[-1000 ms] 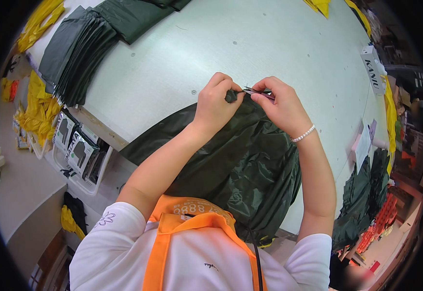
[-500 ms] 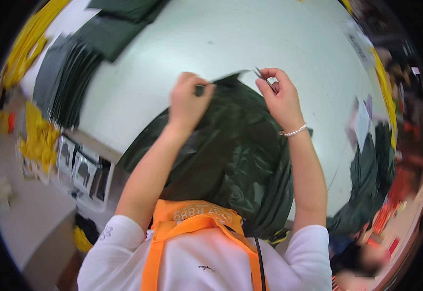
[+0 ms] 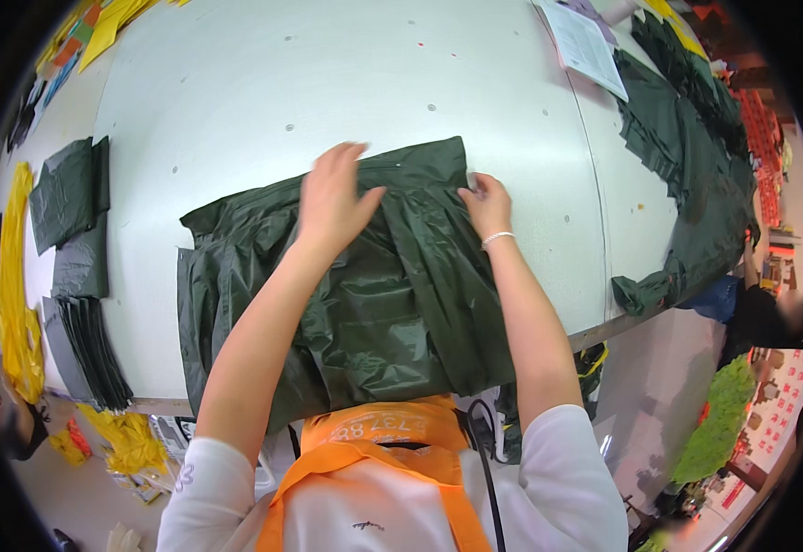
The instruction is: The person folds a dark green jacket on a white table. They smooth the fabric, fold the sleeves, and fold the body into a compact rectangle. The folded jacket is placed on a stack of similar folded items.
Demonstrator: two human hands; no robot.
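Note:
A shiny dark green garment (image 3: 374, 313) lies spread on the white table in front of me, its near end reaching my orange apron (image 3: 378, 428). Along its far side runs a band with a pointed corner. My left hand (image 3: 332, 198) rests over that band, fingers stretched and thumb apart, holding nothing. At the band's right edge my right hand (image 3: 491, 210) is closed, thumb and fingers together. A greyish sliver shows between these fingertips; the thread snips seen there earlier are mostly hidden by the hand.
Folded dark green pieces (image 3: 66, 198) and a stack of dark folded sheets (image 3: 89, 354) lie at the left, beside yellow material (image 3: 17, 285). Paper sheets (image 3: 585, 46) and a long dark green fabric heap (image 3: 696, 184) occupy the right side. A person (image 3: 769, 313) is beyond it.
The garment has gone from bunched and lifted to spread flatter. My left hand has let go of it and opened; my right hand has moved lower, toward its edge. The view has shifted.

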